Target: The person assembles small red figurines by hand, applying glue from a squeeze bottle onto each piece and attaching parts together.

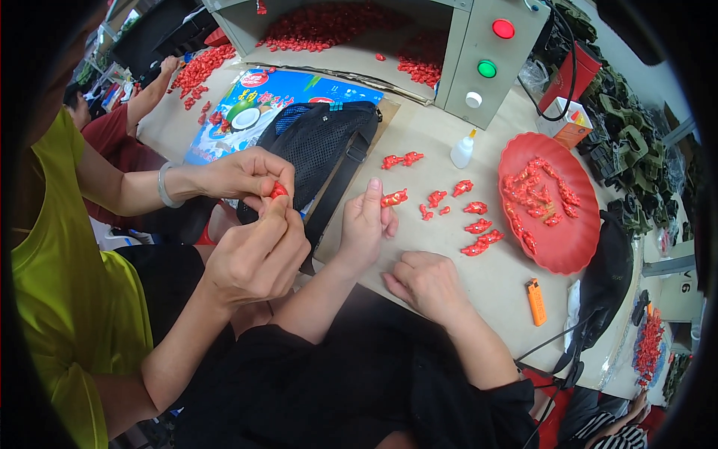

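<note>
My left hand [365, 227] is raised at the table's near edge, its thumb upright. Between that thumb and the fingers sits a small shiny red figurine [394, 197] with gold on it. My right hand [432, 286] rests on the table edge, back upward, fingers curled under and nothing visible in it. Beyond my hands lie several similar red pieces [476, 227], some joined in pairs. A white glue bottle [462, 152] with a yellow tip stands behind them. To the left, a co-worker's two hands [258, 239] pinch another red piece [278, 190].
A red scalloped plate [583, 243] bears more red pieces at the right, with an orange lighter [535, 301] before it. A black mesh bag [320, 150] lies on the left. At the back stands a grey machine housing [490, 49] with buttons. Black cables [550, 346] hang at the right edge.
</note>
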Demonstrator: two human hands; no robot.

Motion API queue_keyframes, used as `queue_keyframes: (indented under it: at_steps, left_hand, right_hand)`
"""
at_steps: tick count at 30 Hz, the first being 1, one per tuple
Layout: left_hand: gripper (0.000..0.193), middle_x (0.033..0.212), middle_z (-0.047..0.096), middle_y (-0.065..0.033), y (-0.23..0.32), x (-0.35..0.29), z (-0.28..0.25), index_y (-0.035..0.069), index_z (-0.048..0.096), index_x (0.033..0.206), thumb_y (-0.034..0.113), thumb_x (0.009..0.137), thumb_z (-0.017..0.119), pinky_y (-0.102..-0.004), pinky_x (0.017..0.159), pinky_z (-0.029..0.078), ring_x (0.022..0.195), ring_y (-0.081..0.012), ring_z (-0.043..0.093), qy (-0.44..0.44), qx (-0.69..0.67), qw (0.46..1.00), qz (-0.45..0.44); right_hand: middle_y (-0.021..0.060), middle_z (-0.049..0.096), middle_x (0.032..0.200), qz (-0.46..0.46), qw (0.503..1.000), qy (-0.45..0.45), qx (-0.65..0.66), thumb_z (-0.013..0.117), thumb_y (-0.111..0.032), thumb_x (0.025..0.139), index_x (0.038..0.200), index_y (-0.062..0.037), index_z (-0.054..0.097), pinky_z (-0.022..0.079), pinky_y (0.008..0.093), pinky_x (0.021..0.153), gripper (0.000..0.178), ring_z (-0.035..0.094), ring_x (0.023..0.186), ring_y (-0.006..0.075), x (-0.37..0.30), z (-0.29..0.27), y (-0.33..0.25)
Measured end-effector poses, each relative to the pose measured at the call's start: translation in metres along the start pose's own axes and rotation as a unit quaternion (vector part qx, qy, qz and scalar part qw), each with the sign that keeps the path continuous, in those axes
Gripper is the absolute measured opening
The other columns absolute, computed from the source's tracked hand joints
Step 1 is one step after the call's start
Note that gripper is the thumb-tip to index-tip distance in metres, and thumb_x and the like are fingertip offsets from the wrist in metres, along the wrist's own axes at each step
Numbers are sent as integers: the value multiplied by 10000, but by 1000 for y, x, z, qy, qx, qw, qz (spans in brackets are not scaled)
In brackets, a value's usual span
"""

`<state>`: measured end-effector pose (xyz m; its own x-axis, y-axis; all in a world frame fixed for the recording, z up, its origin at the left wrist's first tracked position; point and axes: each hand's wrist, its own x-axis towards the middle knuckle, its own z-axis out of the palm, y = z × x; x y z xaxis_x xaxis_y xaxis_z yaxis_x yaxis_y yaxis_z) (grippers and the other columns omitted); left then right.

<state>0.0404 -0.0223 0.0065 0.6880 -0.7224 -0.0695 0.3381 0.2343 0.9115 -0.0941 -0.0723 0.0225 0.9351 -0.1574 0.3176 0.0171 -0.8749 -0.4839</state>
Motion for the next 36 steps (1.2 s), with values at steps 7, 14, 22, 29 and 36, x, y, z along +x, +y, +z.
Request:
queue_keyframes:
  at_steps: [7,14,22,29,36]
  left_hand:
    - [519,411,328,-18,3,4,-1,100,331,486,408,904,311,-238,340,290,350,-130,377,14,-66,998,-19]
    - [536,414,277,-18,7,6,-2,124,283,467,455,888,317,-268,351,273,355,-154,344,14,-81,995,-48]
    - [512,427,247,-6,7,14,-16,137,270,491,459,888,302,-285,362,249,371,-164,310,-16,-260,957,-123]
    - [518,422,242,0,8,12,-14,142,258,477,453,889,298,-280,370,243,373,-154,286,-22,-252,959,-125]
    - [535,421,237,1,10,8,-10,146,237,461,462,889,295,-275,379,242,380,-161,320,-24,-188,976,-104]
  right_hand:
    - [63,475,611,0,1000,-2,-1,600,-158,699,594,-64,496,432,326,528,175,531,597,220,0,0,-1]
    - [61,471,606,5,1000,4,-5,605,-165,695,589,-64,503,430,328,523,179,528,593,221,0,0,0]
    - [67,468,602,-12,1000,12,-4,608,-162,690,578,-58,495,428,329,516,190,526,583,226,-1,2,0]
    - [70,459,600,-13,1000,12,-11,608,-159,692,576,-55,489,421,338,492,197,517,565,234,-1,3,0]
    - [64,453,590,-8,1000,11,-17,608,-171,697,573,-63,488,419,339,485,204,512,560,232,1,2,-2]
